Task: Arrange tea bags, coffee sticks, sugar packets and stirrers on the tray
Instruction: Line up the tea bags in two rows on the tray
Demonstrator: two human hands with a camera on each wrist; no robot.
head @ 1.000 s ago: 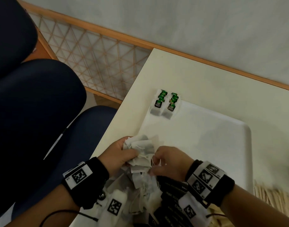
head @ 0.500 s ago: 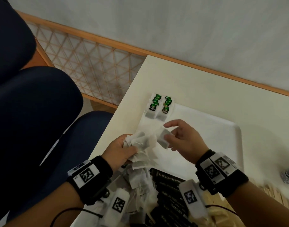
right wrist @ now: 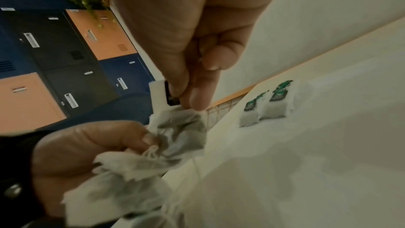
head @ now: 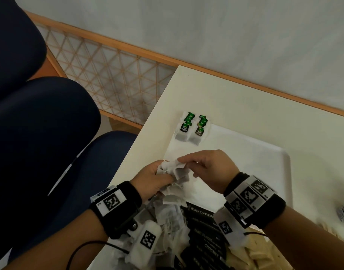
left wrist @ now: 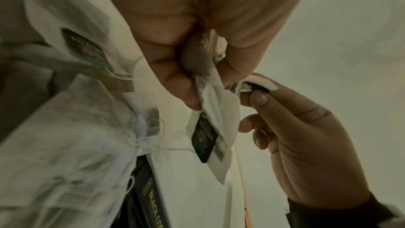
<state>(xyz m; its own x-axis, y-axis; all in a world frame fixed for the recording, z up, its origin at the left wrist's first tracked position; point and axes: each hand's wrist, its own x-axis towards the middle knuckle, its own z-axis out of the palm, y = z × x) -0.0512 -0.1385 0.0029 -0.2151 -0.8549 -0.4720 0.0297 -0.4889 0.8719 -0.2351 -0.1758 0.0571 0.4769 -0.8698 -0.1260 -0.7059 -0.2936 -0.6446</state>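
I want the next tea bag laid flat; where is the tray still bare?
Bare: the tray right of the two tea bag rows, out to its right rim. Crowded: the near edge, under loose tea bags and coffee sticks.

The tea bags [head: 189,131] are white with green-and-black tags, on a white tray [head: 261,158]. The coffee sticks [head: 204,236] are black with pale lettering — the wristbands [head: 116,205] black, bearing black-and-white square codes.

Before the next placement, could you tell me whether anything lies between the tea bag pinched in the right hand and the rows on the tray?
Nothing visible: bare tray separates the right hand from the rows.
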